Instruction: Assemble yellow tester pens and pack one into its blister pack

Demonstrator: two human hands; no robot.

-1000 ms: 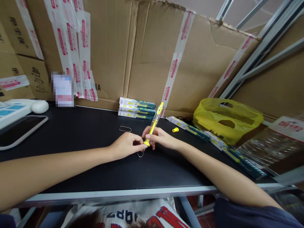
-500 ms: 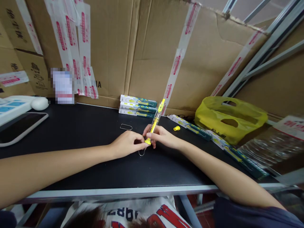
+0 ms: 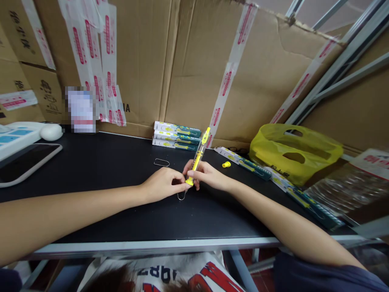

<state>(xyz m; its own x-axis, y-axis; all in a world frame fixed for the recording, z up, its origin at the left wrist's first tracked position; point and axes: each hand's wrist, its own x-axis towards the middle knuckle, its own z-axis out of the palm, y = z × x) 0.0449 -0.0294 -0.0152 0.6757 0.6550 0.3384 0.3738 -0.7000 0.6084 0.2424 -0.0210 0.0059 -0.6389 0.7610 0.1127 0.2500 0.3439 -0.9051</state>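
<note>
A slim clear syringe-like tube with yellow fittings and a yellow inner rod stands tilted, its top leaning right and away. My right hand is closed round its lower part, thumb across the front. My left hand pinches thumb and forefinger at the yellow flanged lower end. Just beneath those fingertips shows a bent metal wire loop; whether it is gripped or lies on the table cannot be told. Another U-shaped wire lies beyond my left hand. A small yellow cap rests right of the tube.
Several printed slim boxes are stacked at the back of the black table. More boxes lie to the right, beside a yellow plastic bag. A phone and a white power strip are at left. Cardboard walls the back.
</note>
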